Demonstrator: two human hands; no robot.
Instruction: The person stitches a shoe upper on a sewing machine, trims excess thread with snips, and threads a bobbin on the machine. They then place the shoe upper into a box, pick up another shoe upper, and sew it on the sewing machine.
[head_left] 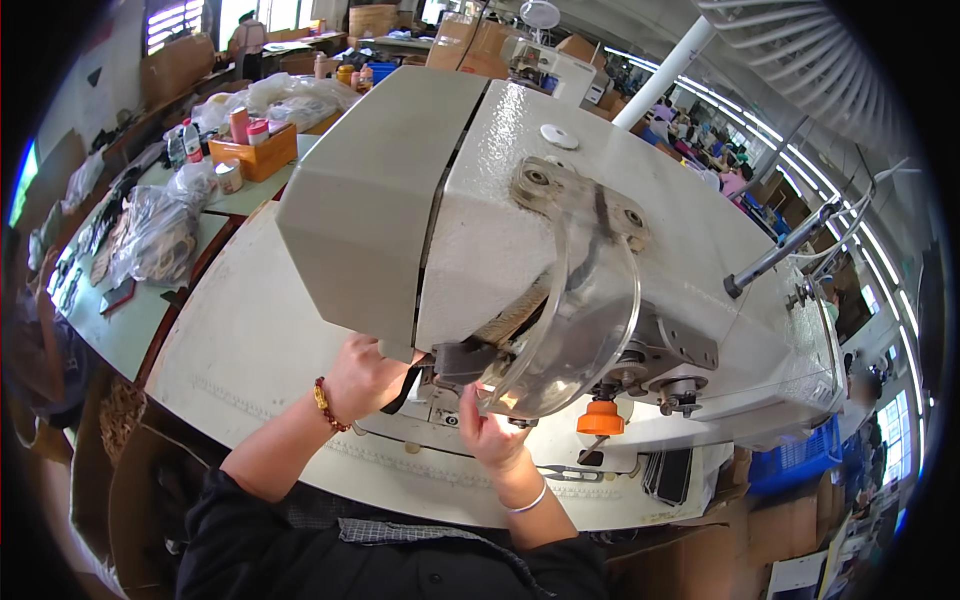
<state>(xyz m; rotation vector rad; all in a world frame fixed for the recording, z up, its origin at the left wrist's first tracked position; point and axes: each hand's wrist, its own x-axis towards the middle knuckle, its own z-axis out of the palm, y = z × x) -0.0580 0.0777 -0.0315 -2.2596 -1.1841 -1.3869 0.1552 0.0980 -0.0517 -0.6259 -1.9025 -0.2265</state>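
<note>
A large white sewing machine [500, 200] fills the middle of the view. My left hand [365, 382] is at the left of its needle area, fingers curled and partly hidden under the machine head. Beside those fingers a black strip [402, 392] shows, and the hand appears closed on it. My right hand [492, 435] is on the other side of the needle area, below the clear plastic guard [590, 320]. One of its fingers points up and the others are folded in; anything between them is hidden. An orange knob [600, 418] hangs to its right.
Tweezers [570, 473] and a stack of dark flat pieces [668, 475] lie on the white tabletop [240, 330] at right. On the left table stand an orange box [255, 155] and plastic bags [160, 235]. A blue crate [795, 458] is at right. People work in the background.
</note>
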